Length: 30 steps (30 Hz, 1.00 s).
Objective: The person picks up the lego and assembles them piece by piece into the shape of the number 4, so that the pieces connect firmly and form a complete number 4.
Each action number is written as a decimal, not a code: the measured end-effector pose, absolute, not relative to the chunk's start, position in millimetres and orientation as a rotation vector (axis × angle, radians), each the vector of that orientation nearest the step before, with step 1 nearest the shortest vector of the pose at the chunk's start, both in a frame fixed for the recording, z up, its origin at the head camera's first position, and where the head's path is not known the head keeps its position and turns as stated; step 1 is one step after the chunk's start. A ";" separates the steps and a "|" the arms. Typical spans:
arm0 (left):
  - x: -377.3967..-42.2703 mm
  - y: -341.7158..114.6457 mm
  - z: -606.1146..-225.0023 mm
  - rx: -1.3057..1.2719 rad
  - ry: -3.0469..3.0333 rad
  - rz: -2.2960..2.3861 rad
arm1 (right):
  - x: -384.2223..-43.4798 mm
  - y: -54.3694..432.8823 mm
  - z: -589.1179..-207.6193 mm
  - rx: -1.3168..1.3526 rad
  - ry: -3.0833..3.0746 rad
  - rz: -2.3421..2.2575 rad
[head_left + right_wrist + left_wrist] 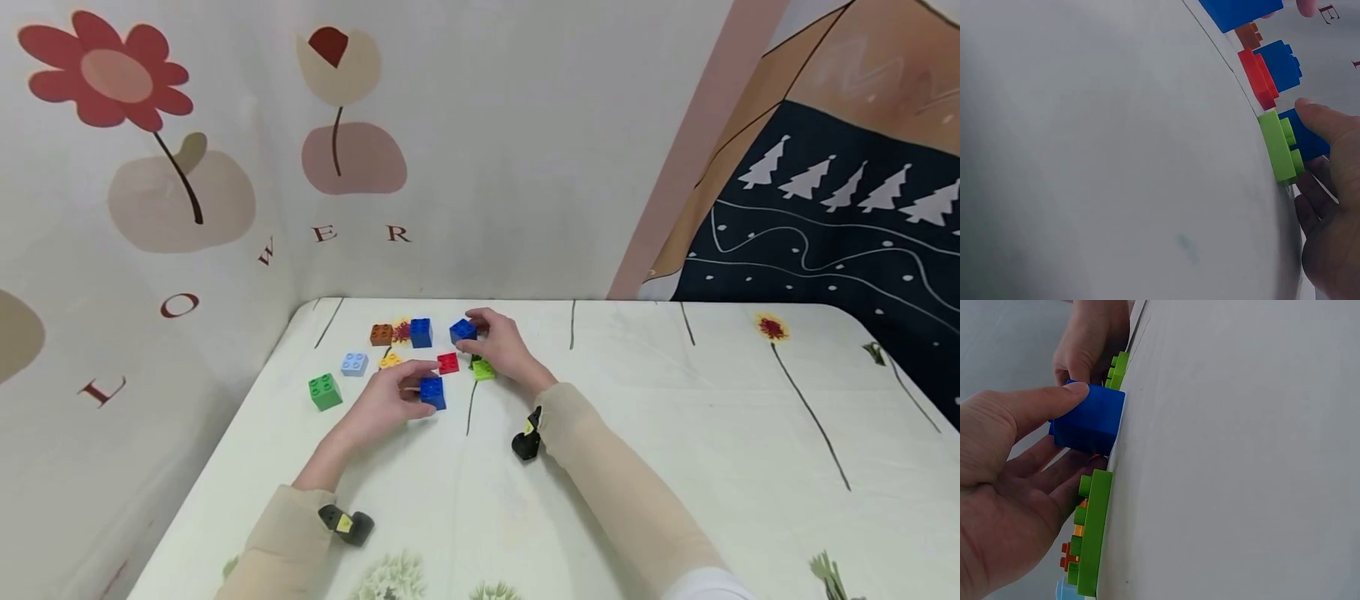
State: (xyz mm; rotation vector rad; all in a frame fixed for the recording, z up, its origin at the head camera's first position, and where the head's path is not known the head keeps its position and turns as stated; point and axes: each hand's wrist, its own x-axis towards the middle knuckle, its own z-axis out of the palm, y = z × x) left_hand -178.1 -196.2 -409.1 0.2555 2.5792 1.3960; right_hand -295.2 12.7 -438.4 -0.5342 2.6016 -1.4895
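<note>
Brick of blue plastic (432, 393), cube-shaped, pinched in the left hand (384, 402) at the white flower-printed table (637, 392), with another blue plastic cube (461, 330) gripped in the right hand (506, 346) beyond a lime-green plastic brick (483, 370) and a flat red plastic brick (448, 362) between both hands.

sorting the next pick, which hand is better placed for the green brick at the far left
Likely the left hand: it is nearer the green brick, while the right hand is farther across. The left holds one blue brick, the right another blue brick, so either needs freeing first.
</note>
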 end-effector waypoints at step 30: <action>-181.3 -197.2 -411.9 0.231 2.667 1.275 | -289.6 72.9 -436.7 -0.530 2.607 -1.434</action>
